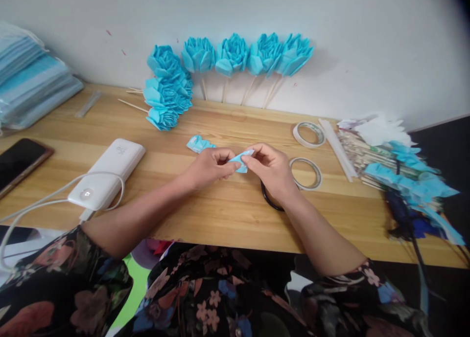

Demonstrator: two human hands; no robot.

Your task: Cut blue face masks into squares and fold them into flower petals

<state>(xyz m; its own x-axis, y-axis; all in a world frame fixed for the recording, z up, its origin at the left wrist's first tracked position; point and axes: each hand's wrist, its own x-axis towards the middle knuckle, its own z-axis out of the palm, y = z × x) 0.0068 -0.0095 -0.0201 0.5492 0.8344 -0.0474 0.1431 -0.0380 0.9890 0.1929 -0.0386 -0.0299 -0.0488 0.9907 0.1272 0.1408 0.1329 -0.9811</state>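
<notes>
A small folded piece of light blue material (240, 160) is pinched between both hands over the middle of the table. My left hand (214, 167) grips its left end between thumb and fingers. At the other end, my right hand (270, 169) closes on its upper right part. Just behind my left hand lies another crinkled blue piece (199, 144), partly hidden by the fingers. Under my right hand, a black loop (271, 200) shows, perhaps a scissors handle; the rest is covered. Blue flowers on sticks (232, 56) lean against the wall.
More blue flowers (163, 117) lie at back left. Two tape rolls (309, 134) and translucent sticks (338, 148) are on the right, beside a pile of sticks and blue strips (411, 180). A white power bank (110, 173) with a cable, a phone (24, 163) and stacked face masks (35, 78) occupy the left.
</notes>
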